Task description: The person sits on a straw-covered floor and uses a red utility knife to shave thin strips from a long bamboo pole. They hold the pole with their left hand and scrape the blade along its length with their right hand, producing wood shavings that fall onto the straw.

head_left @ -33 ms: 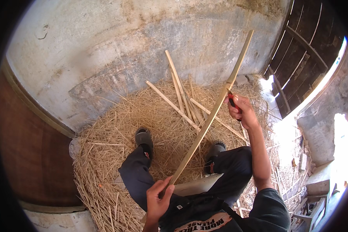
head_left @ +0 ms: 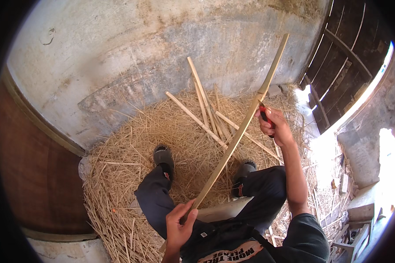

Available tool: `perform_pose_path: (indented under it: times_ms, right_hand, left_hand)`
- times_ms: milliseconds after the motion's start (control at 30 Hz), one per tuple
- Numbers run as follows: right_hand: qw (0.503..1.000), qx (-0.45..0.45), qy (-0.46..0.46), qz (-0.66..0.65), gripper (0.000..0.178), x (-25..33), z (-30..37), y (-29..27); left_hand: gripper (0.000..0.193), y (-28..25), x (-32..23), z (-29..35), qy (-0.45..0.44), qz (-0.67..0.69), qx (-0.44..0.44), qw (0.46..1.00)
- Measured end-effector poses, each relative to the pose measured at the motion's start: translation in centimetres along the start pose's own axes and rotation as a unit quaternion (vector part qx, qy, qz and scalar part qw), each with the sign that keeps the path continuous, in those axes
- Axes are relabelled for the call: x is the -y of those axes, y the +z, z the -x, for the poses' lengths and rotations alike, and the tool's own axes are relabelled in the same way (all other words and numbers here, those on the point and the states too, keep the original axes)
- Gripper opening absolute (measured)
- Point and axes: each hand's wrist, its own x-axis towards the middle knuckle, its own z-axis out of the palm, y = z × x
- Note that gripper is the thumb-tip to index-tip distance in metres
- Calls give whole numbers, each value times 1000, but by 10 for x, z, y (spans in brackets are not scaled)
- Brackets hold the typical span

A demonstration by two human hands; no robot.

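A long, pale bamboo strip (head_left: 231,148) slants across the middle, its far end reaching up before the wall. My left hand (head_left: 180,222) is closed around its near end, thumb on top. In my right hand (head_left: 275,125), fingers wrapped, is a red-and-black handled knife (head_left: 266,117). The top of the knife meets the strip just below a raised joint; its blade is mostly hidden there. Beyond the strip, several more bamboo strips (head_left: 196,119) lie crossed in a loose pile, some leaning toward the wall.
Straw-like shavings (head_left: 127,184) cover the floor around my two shoes (head_left: 163,155). A stained plaster wall (head_left: 162,48) rises ahead. To the left is a brown wooden panel (head_left: 39,171); at the right, a dark slatted door (head_left: 346,57) with bright light beside it.
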Motion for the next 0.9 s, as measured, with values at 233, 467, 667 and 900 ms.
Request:
perform_pose_path:
  times_ms: [233, 467, 667, 900]
  right_hand:
    - [996, 10, 17, -86, 43, 1, 2, 1]
    - [998, -64, -6, 4, 46, -3, 2, 16]
    - [981, -82, 7, 177, 50, -2, 12, 48]
    - [868, -83, -253, 419, 37, -31, 12, 57]
  left_hand:
    - [27, 9, 3, -10, -14, 9, -24, 1000]
    - [25, 24, -4, -27, -48, 25, 13, 998]
    - [27, 34, -2, -45, -58, 77, 46, 994]
    - [24, 29, -11, -59, -19, -5, 15, 1000]
